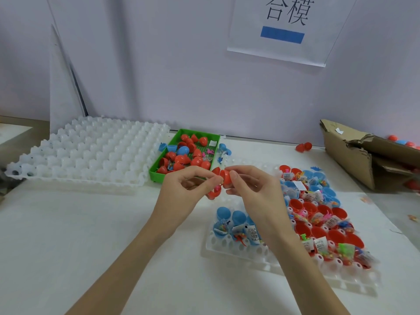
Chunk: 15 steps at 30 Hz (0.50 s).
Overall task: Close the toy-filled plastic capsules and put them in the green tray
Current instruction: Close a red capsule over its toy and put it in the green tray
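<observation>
Capsule halves of red plastic (219, 183) sit between both hands above the desk (91, 235), just in front of the green tray (156, 172). The left hand (184, 189) pinches the lower, open half, where a bit of pink toy shows at the rim; its grip is narrow, fingers curled round the shell. The right hand (250, 189) pinches the upper half with thumb and fingertips, its grip likewise tight on the plastic. The two halves touch but are not yet pressed together.

The green tray lies just beyond the hands and holds a heap of red capsules and one blue one (183, 150), with a few loose toys among them. A couple of blue halves (167, 147) lie beside its left wall. Left of the tray rests a stack of white moulded holders (91, 151) with rows of cups. To the right and below the hands, another white holder (250, 253) carries open blue shells (229, 215) and red shells (318, 210) filled with wrapped toys. A torn cardboard box (354, 155) stands at the far right, with two red capsules (304, 147) near it on the desk. A paper sign (284, 30) hangs on the wall behind.
</observation>
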{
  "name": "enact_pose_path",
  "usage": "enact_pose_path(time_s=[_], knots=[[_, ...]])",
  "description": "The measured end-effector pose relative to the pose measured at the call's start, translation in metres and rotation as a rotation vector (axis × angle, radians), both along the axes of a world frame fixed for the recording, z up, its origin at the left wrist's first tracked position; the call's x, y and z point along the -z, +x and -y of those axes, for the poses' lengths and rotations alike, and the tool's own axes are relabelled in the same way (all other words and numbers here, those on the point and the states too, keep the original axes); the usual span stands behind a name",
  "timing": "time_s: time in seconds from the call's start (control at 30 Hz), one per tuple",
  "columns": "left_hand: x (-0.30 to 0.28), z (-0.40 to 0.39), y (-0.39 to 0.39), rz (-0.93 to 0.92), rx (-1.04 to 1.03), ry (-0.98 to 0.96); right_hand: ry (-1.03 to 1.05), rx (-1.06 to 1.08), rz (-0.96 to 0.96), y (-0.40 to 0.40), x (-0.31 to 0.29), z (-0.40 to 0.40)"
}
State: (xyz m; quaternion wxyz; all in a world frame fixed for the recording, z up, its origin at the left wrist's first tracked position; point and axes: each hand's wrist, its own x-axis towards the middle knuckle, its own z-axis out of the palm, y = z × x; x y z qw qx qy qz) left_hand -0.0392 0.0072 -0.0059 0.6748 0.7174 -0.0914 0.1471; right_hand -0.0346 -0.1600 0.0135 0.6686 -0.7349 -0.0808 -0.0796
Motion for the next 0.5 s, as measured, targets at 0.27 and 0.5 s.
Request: enact_pose_path(time_s=[0.27, 0.5], knots=[[0.0023, 0.0006, 0.0006, 0.014, 0.015, 0.068, 0.008, 0.034, -0.008, -0.0004, 0.0045, -0.0049], [0.0031, 0.0037, -0.0009, 0.146, 0.016, 0.063, 0.063, 0.034, -0.014, -0.0014, -0.0009, -0.0016]])
